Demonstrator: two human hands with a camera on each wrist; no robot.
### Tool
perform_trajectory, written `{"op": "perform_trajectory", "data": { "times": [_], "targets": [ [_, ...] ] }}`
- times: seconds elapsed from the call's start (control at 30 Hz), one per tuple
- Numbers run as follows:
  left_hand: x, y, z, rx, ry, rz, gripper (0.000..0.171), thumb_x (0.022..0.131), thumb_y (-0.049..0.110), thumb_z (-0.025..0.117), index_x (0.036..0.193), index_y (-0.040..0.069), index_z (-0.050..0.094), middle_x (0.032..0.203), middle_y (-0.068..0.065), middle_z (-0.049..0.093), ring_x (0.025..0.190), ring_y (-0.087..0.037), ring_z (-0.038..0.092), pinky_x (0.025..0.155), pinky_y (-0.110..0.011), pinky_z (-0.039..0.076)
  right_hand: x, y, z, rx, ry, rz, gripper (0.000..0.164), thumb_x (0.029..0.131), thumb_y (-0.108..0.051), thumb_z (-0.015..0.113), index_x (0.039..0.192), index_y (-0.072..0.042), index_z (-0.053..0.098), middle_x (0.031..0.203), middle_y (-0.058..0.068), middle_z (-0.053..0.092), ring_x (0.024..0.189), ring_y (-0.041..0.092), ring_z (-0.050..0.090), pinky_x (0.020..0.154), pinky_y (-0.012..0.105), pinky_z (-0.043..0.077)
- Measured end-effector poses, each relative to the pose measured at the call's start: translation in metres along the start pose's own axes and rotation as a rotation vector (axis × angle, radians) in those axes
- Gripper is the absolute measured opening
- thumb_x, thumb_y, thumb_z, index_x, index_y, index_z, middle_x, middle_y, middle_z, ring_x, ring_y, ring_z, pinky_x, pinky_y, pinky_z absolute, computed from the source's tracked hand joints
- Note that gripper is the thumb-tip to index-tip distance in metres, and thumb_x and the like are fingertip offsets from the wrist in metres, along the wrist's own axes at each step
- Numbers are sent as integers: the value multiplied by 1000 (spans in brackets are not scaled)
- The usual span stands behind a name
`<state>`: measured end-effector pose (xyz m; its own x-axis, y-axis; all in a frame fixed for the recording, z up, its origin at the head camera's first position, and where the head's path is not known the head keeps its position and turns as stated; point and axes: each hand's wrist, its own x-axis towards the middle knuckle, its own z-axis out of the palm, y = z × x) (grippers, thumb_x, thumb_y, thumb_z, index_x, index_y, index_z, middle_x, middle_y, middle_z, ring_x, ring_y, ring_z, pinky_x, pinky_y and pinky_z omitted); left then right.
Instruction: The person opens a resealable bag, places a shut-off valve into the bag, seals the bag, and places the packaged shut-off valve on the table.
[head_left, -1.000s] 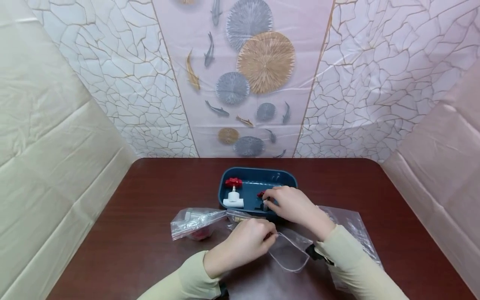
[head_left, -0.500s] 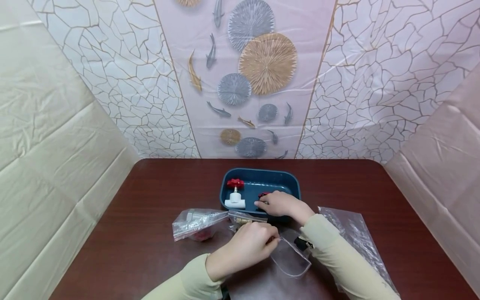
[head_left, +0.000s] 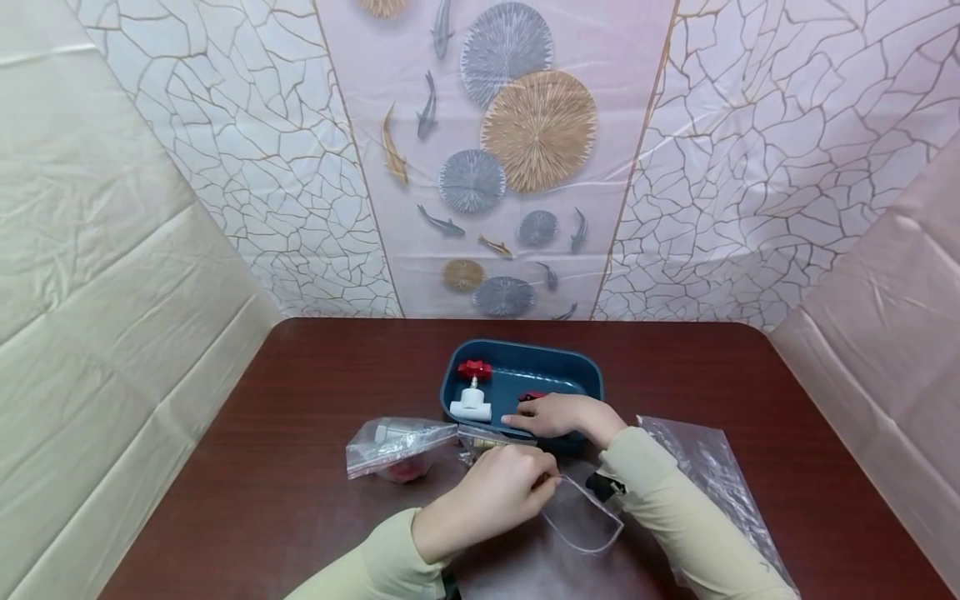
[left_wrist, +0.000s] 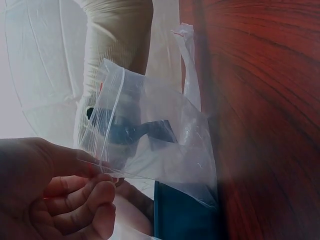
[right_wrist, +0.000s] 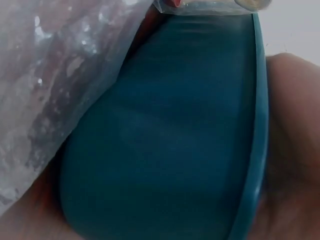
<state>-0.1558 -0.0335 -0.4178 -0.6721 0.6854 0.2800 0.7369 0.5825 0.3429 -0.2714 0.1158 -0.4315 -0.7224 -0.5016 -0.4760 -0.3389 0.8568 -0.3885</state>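
Note:
My left hand [head_left: 487, 504] pinches the edge of a clear zip bag [left_wrist: 165, 155] between thumb and fingers, in front of the tray. The bag looks limp, and the right sleeve shows through it in the left wrist view. My right hand [head_left: 562, 415] reaches over the near rim into the blue tray [head_left: 525, 343], fingers down beside a red-handled piece [head_left: 532, 396] that they mostly hide. I cannot tell whether they still grip it. At the tray's left end lies a white tee-shaped valve [head_left: 471, 406] with a red handwheel.
Left of the tray lies a clear zip bag [head_left: 401, 437] with a white and red part inside. Another bag with a brass fitting [head_left: 486, 443] sits against the tray's front. A larger clear plastic bag [head_left: 712, 475] lies at right, beside the right forearm.
My right hand has moved down and slightly left into the tray with the red-handled piece that it held at its fingertips. The left hand stays nearly still, pinching the bag.

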Motion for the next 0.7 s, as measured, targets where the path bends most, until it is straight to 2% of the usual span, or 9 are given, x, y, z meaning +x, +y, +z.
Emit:
{"op": "perform_trajectory", "data": {
  "times": [0.1,0.27,0.47,0.53,0.63,0.7],
  "targets": [
    [0,0,-1,-14,-9,-4,8,95,14,68,91,14,75,79,10,68,63,8,52,60,-7,42,-1,0,0,12,-15,2,70,101,-61,43,147,-9,50,145,13,53,134,31,49,108,51,39],
    [0,2,-1,-20,-18,-14,9,95,14,67,92,14,76,80,10,69,63,8,53,61,-7,43,-3,2,1,47,-1,-12,66,99,-65,44,136,-13,59,131,8,61,121,26,57,102,48,44],
    [-1,2,-1,-16,-14,-14,9,95,14,67,92,15,76,81,11,69,65,7,54,62,-8,44,-8,5,-4,124,13,-100,44,98,-59,52,110,-18,64,100,1,61,93,17,59,84,39,47],
    [-1,2,-1,-15,-9,-7,9,95,14,68,92,15,76,81,11,69,67,7,55,62,-8,44,-10,6,-7,136,11,-138,44,98,-56,56,117,-16,63,108,2,63,99,19,60,86,41,48],
    [-1,2,-1,-5,-2,0,8,95,14,68,92,15,76,81,11,69,70,6,57,62,-8,45,-14,7,-12,157,4,-157,62,97,-52,60,139,-8,55,135,9,58,124,26,55,101,47,44],
    [0,2,-2,-2,0,2,8,95,15,68,92,15,76,81,11,69,71,6,57,63,-8,45,-15,8,-15,165,1,-164,66,97,-51,62,145,-7,50,142,9,54,130,27,51,105,49,42]
  ]
}}
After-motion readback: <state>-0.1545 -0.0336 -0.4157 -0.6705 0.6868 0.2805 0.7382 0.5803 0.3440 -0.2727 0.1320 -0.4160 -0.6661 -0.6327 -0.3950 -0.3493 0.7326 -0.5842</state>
